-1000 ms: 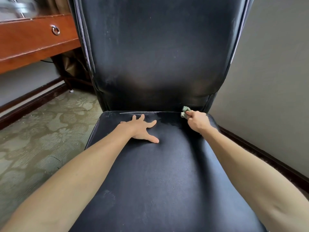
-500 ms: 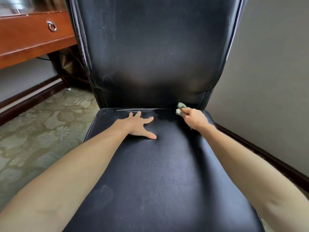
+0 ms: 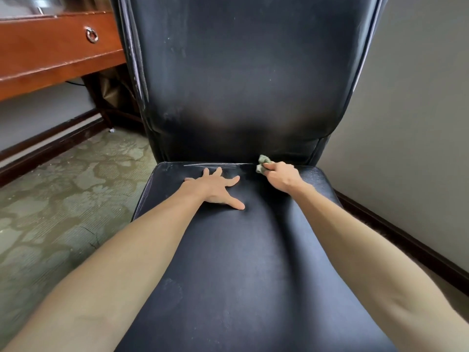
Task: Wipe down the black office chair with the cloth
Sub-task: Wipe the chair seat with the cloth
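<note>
The cloth (image 3: 262, 163) (bunched, no clear long axis) is gripped by the right hand (image 3: 281, 177) at the chair (image 3: 241, 262) seat's back edge; the left hand (image 3: 215, 189) is spread flat on the seat.

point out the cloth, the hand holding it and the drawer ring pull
cloth (image 3: 263, 159), head view, on the upper green wad
right hand (image 3: 282, 175), head view, on the back of the hand
ring pull (image 3: 91, 35), head view, on the metal ring

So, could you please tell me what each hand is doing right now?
Left hand: open, fingers spread flat on the chair seat.
Right hand: holds the cloth.
</note>
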`<state>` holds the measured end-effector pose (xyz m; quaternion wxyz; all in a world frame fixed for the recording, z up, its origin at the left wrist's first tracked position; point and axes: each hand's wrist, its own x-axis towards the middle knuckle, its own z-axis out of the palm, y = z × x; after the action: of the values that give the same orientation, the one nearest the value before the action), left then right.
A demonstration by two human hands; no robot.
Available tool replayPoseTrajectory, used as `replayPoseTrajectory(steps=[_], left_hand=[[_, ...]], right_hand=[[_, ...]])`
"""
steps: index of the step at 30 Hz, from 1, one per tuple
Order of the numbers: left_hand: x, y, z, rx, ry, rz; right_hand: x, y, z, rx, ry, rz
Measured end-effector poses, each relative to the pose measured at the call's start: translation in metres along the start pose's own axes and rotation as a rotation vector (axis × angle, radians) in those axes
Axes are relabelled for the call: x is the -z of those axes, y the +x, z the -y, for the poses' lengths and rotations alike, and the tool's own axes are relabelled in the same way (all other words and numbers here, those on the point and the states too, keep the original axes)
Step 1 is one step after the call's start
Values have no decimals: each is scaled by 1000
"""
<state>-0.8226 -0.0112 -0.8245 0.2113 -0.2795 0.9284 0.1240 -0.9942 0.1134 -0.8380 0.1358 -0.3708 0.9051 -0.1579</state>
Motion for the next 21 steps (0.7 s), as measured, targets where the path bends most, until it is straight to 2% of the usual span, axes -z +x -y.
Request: replayPoseTrajectory(steps=[6,15,21], left_hand=[[-1,-7,0,-21,0,-34],[4,-28,35,92,6,-45],[-8,-24,39,72,-24,-59]], right_hand=[[-18,14,44,126,-6,89],[2,6,-24,-32,-22,-45],[-9,9,26,120,-138,26]])
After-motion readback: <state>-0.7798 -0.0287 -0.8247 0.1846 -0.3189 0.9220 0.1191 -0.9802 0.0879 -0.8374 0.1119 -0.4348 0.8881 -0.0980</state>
